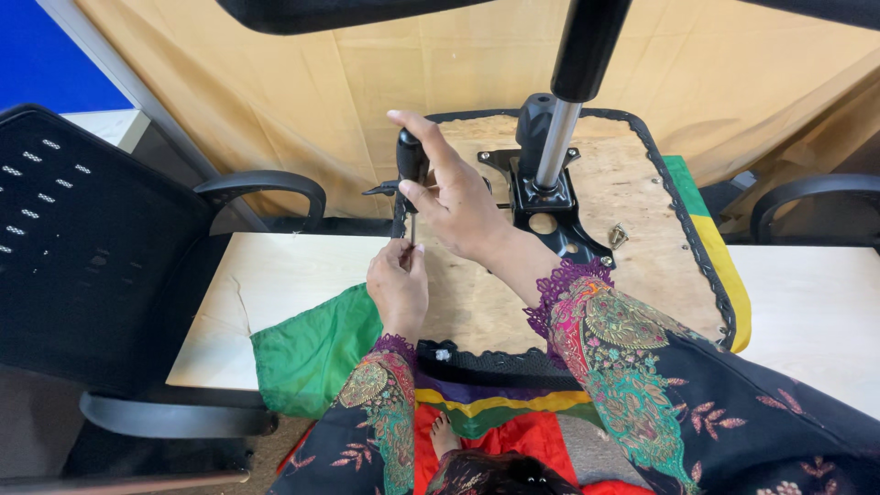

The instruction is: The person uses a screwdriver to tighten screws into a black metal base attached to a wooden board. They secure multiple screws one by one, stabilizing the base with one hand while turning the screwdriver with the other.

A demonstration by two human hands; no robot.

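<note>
An upturned office chair seat lies on a low table, its bare plywood underside facing me. A black metal mechanism plate with a chrome gas cylinder is fixed at its middle. My right hand grips the black handle of a screwdriver, held upright at the seat's left edge. Below it, my left hand pinches the screwdriver's thin shaft near the tip, against the seat's edge.
A black mesh chair backrest with armrest stands at left. A green, yellow and red cloth hangs beneath the seat over the white tabletop. A loose metal screw lies on the plywood. Another armrest is at right.
</note>
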